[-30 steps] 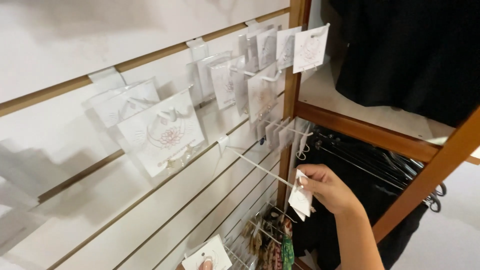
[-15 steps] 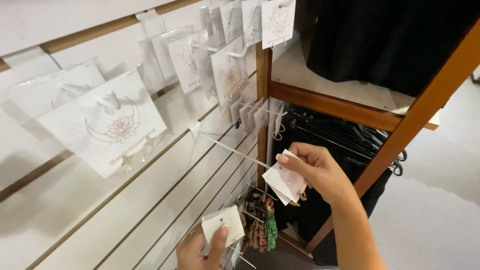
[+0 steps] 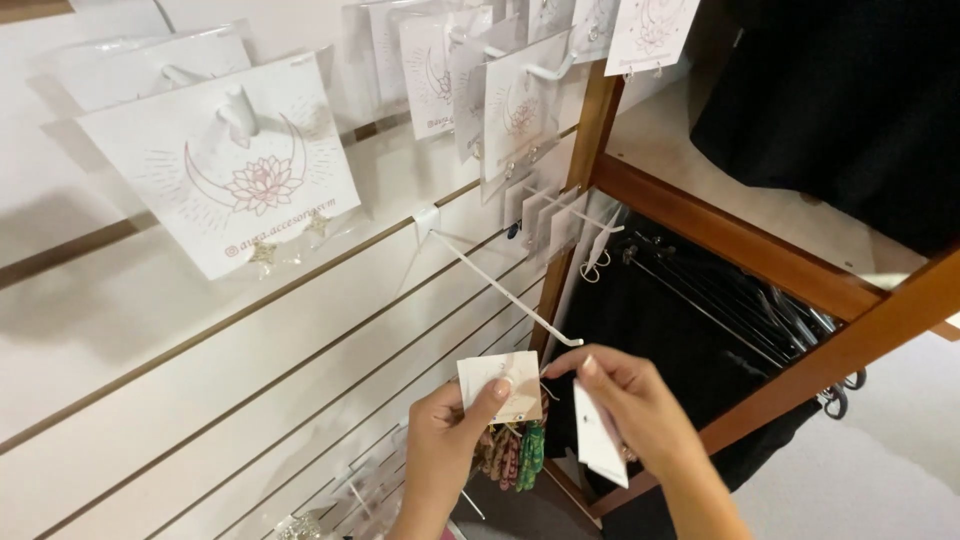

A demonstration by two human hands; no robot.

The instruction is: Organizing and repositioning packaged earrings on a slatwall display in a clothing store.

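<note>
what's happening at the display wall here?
A person stands at a white slatted display wall hung with jewellery cards. The left hand pinches a small white card just below the tip of a bare white peg hook. The right hand holds another white card, with its fingertips touching the first card's edge. Neither card is on the hook. Colourful bracelets hang lower down; dark clothes hang on a wooden rack to the right.

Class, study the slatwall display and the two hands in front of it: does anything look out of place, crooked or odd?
One long white peg hook juts from the slatwall bare, while neighbouring hooks carry jewellery cards. The left hand holds a small card just below its tip; the right hand holds another card. Nothing looks damaged.
</note>
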